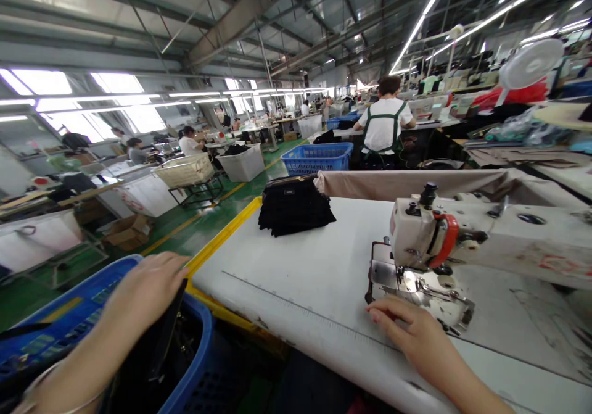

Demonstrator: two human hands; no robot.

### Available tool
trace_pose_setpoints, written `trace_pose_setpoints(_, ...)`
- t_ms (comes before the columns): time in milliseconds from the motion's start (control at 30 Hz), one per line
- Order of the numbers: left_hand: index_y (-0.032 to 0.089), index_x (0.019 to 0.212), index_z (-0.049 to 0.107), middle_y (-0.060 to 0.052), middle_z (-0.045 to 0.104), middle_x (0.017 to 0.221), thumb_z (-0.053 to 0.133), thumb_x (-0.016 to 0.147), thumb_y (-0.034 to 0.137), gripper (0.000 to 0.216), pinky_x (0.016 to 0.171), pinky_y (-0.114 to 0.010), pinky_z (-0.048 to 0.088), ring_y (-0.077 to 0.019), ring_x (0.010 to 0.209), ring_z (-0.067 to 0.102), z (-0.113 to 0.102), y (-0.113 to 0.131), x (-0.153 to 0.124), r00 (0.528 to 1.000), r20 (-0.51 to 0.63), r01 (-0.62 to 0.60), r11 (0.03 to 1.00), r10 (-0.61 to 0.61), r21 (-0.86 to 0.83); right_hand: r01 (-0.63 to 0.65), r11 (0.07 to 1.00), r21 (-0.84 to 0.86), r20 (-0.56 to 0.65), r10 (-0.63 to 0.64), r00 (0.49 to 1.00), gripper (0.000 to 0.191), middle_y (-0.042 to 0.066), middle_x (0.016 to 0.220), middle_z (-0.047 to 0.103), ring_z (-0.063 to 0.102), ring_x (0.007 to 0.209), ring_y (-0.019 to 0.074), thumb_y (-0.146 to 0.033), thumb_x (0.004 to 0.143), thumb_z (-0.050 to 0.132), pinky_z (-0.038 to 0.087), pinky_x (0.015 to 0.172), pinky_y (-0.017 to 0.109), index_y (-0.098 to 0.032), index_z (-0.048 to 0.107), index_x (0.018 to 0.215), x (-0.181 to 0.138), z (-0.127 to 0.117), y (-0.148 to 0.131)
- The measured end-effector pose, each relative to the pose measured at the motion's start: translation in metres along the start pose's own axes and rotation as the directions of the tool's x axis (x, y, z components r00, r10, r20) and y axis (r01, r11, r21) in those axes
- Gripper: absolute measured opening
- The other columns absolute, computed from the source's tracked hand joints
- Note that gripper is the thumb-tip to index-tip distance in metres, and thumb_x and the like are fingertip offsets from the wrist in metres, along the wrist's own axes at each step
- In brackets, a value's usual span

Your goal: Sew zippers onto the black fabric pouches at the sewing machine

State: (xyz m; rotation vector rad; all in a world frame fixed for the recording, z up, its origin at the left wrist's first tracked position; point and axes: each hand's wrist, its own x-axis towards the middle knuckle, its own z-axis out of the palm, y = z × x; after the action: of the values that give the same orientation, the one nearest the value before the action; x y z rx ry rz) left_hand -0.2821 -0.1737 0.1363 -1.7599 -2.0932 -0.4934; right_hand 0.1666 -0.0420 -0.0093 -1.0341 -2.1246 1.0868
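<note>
My left hand [145, 293] reaches down into a blue plastic basket [197, 364] at my left and its fingers close on a black piece [169, 331] at the rim. My right hand [411, 331] rests on the white table [300, 278] with its fingers curled, just in front of the needle plate of the sewing machine [435, 241]; nothing shows in it. A stack of black fabric pieces [293, 207] lies at the far side of the table.
A yellow tray edge [222, 238] runs between basket and table. Beige cloth [407, 182] hangs behind the table. A person in a white shirt [383, 124] sits ahead with their back to me. Blue crate [317, 158], white bins and other workers line the green aisle.
</note>
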Motion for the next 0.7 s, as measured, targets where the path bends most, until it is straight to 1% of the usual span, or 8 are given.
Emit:
trace_pose_setpoints(67, 0.021, 0.088, 0.071, -0.006, 0.071, 0.092, 0.049, 0.089, 0.031, 0.024, 0.091, -0.041, 0.05, -0.0245, 0.089, 0.064, 0.051, 0.03, 0.039, 0.992, 0.069, -0.108, 0.994, 0.107, 0.007, 0.069, 0.997, -0.042, 0.0, -0.069, 0.998, 0.03, 0.007, 0.095, 0.068, 0.062, 0.092, 0.0225, -0.042, 0.096, 0.048, 0.049, 0.085, 0.035, -0.023, 0.071, 0.096, -0.001, 0.006, 0.005)
trace_pose_setpoints(133, 0.018, 0.101, 0.07, -0.009, 0.07, 0.103, 0.047, 0.092, 0.022, 0.025, 0.098, -0.041, 0.047, -0.0246, 0.1, 0.062, 0.096, 0.057, 0.081, 0.98, 0.093, -0.176, 0.984, 0.174, 0.012, 0.118, 0.99, -0.077, 0.004, -0.118, 0.993, 0.027, 0.007, 0.092, 0.067, 0.062, 0.089, 0.0216, -0.038, 0.096, 0.048, 0.049, 0.083, 0.034, -0.023, 0.071, 0.095, -0.003, 0.009, 0.007)
trace_pose_setpoints(200, 0.016, 0.115, 0.064, -0.011, 0.064, 0.117, 0.049, 0.094, 0.019, 0.026, 0.101, -0.043, 0.045, -0.0247, 0.111, 0.058, 0.128, 0.077, 0.12, 0.972, 0.094, -0.216, 0.976, 0.213, 0.018, 0.132, 0.987, -0.091, 0.016, -0.131, 0.991, 0.026, 0.006, 0.09, 0.067, 0.062, 0.088, 0.0207, -0.035, 0.097, 0.048, 0.049, 0.082, 0.033, -0.024, 0.07, 0.094, -0.005, 0.01, 0.008)
trace_pose_setpoints(267, 0.016, 0.125, 0.056, -0.011, 0.057, 0.128, 0.056, 0.095, 0.029, 0.033, 0.098, -0.048, 0.048, -0.0258, 0.115, 0.057, 0.146, 0.088, 0.152, 0.969, 0.095, -0.232, 0.972, 0.229, 0.026, 0.123, 0.989, -0.084, 0.024, -0.122, 0.992, 0.025, 0.005, 0.089, 0.066, 0.062, 0.087, 0.02, -0.034, 0.097, 0.047, 0.049, 0.08, 0.032, -0.024, 0.07, 0.093, -0.005, 0.011, 0.007)
trace_pose_setpoints(333, 0.016, 0.126, 0.054, -0.011, 0.056, 0.128, 0.059, 0.094, 0.035, 0.037, 0.092, -0.047, 0.052, -0.025, 0.111, 0.059, 0.154, 0.09, 0.174, 0.965, 0.124, -0.238, 0.971, 0.233, 0.027, 0.113, 0.991, -0.073, 0.03, -0.111, 0.993, 0.025, 0.005, 0.087, 0.065, 0.061, 0.086, 0.0195, -0.033, 0.097, 0.047, 0.048, 0.079, 0.031, -0.023, 0.069, 0.092, -0.003, 0.011, 0.007)
trace_pose_setpoints(433, 0.016, 0.123, 0.056, -0.01, 0.059, 0.123, 0.059, 0.094, 0.034, 0.034, 0.088, -0.044, 0.054, -0.0228, 0.105, 0.061, 0.154, 0.083, 0.195, 0.952, 0.203, -0.236, 0.972, 0.228, 0.015, 0.109, 0.991, -0.076, 0.049, -0.105, 0.993, 0.024, 0.004, 0.085, 0.065, 0.061, 0.086, 0.019, -0.032, 0.097, 0.047, 0.047, 0.078, 0.03, -0.023, 0.069, 0.09, 0.001, 0.013, 0.007)
trace_pose_setpoints(600, 0.016, 0.12, 0.058, -0.009, 0.059, 0.122, 0.058, 0.095, 0.035, 0.031, 0.088, -0.042, 0.054, -0.0224, 0.104, 0.061, 0.139, 0.066, 0.223, 0.91, 0.348, -0.227, 0.973, 0.225, -0.036, 0.089, 0.992, -0.085, 0.062, -0.083, 0.995, 0.021, 0.002, 0.083, 0.063, 0.06, 0.084, 0.0185, -0.029, 0.096, 0.05, 0.045, 0.077, 0.031, -0.023, 0.067, 0.084, 0.003, 0.013, 0.002)
trace_pose_setpoints(700, 0.016, 0.119, 0.059, -0.008, 0.06, 0.12, 0.059, 0.094, 0.036, 0.031, 0.086, -0.041, 0.055, -0.0222, 0.101, 0.062, 0.125, 0.067, 0.235, 0.903, 0.369, -0.211, 0.976, 0.218, -0.06, 0.087, 0.993, -0.083, 0.06, -0.082, 0.995, 0.02, 0.002, 0.083, 0.063, 0.059, 0.084, 0.0184, -0.028, 0.095, 0.05, 0.044, 0.077, 0.031, -0.023, 0.066, 0.083, 0.003, 0.013, -0.002)
